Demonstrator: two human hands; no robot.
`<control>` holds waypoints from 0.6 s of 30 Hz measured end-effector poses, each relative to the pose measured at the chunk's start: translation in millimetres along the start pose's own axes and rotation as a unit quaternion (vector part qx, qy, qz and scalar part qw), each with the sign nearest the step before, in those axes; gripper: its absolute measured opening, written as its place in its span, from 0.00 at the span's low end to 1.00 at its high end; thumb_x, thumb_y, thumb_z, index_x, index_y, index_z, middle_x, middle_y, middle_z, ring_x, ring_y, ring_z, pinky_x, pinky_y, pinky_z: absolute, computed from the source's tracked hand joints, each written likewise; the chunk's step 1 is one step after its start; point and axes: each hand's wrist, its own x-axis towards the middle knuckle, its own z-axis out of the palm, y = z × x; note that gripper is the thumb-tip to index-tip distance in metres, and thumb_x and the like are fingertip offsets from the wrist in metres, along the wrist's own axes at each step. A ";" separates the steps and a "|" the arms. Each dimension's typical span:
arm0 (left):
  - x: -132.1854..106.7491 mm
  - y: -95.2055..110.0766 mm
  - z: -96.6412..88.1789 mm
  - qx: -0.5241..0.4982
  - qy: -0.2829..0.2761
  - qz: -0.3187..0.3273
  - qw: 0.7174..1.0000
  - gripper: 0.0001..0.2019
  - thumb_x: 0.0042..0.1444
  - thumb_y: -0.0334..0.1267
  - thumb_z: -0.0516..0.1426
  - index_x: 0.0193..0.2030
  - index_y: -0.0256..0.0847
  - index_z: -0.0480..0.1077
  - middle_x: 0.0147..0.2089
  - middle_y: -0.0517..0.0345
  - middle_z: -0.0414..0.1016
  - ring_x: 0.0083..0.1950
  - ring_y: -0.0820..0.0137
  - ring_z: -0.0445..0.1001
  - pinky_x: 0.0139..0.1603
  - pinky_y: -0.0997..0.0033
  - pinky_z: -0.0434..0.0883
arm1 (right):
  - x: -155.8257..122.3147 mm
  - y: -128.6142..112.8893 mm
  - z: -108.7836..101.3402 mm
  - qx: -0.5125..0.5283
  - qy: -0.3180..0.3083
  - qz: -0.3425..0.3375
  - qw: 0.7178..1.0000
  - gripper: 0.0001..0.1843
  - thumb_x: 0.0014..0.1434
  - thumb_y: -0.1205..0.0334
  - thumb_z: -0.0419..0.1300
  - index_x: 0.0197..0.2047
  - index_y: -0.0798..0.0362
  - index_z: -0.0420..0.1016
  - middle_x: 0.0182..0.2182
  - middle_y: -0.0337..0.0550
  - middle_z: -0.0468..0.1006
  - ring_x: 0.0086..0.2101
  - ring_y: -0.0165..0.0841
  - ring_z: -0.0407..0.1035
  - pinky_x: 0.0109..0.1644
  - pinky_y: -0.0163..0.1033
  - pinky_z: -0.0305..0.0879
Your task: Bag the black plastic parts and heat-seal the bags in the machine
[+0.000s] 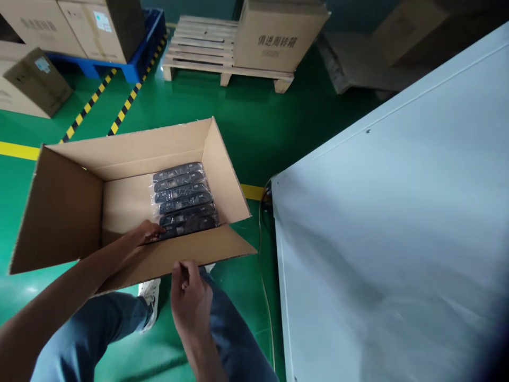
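An open cardboard box (67,212) stands on the floor with its flaps spread outward. Inside it, at the far right of the bottom, lies a stack of black items in clear plastic bags (183,199). My left hand (146,232) reaches over the near flap (167,262), its fingers at the stack's near left corner. My right hand (189,292) is curled below that flap, with its fingertips at the flap's edge. Whether either hand grips anything cannot be told. My denim-clad legs and a white shoe (150,300) show beneath the box.
A large pale metal panel (382,212) fills the right side, with a thin cable (264,249) along its edge. Cartons stand on a wooden pallet (199,53) and a blue plastic pallet (135,66) beyond the green floor's hazard-striped tape (89,101).
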 end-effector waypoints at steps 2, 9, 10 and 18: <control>-3.9 7.9 -2.5 -0.002 -0.015 -0.037 0.999 0.15 0.69 0.48 0.62 0.41 0.35 0.73 0.33 0.61 0.72 0.29 0.74 0.70 0.31 0.72 0.73 | 0.3 0.3 0.9 -0.001 -0.007 0.002 1.000 0.19 0.77 0.50 0.50 0.41 0.49 0.76 0.25 0.37 0.83 0.26 0.33 0.80 0.28 0.35 0.58; -76.3 54.1 -50.4 -0.029 -0.003 0.036 0.999 0.21 0.51 0.53 0.71 0.37 0.35 0.77 0.29 0.59 0.73 0.30 0.71 0.70 0.31 0.71 0.69 | 6.8 -1.9 3.4 0.041 -0.020 0.038 0.998 0.22 0.75 0.45 0.51 0.49 0.50 0.80 0.28 0.42 0.85 0.30 0.38 0.81 0.33 0.38 0.63; -98.5 60.8 -57.0 -0.032 0.012 0.056 0.998 0.24 0.48 0.54 0.71 0.40 0.34 0.78 0.30 0.58 0.75 0.30 0.69 0.70 0.31 0.71 0.69 | 8.1 -2.5 3.9 0.062 -0.020 0.037 0.997 0.23 0.75 0.45 0.51 0.54 0.51 0.79 0.29 0.43 0.84 0.30 0.38 0.80 0.33 0.39 0.65; -305.5 30.5 -23.3 0.021 0.202 0.317 0.926 0.18 0.66 0.51 0.62 0.55 0.44 0.73 0.44 0.55 0.80 0.42 0.65 0.79 0.42 0.69 0.77 | -8.2 -22.3 -4.9 0.421 -0.080 0.058 0.902 0.38 0.69 0.34 0.56 0.74 0.47 0.63 0.53 0.52 0.84 0.41 0.38 0.82 0.49 0.46 0.80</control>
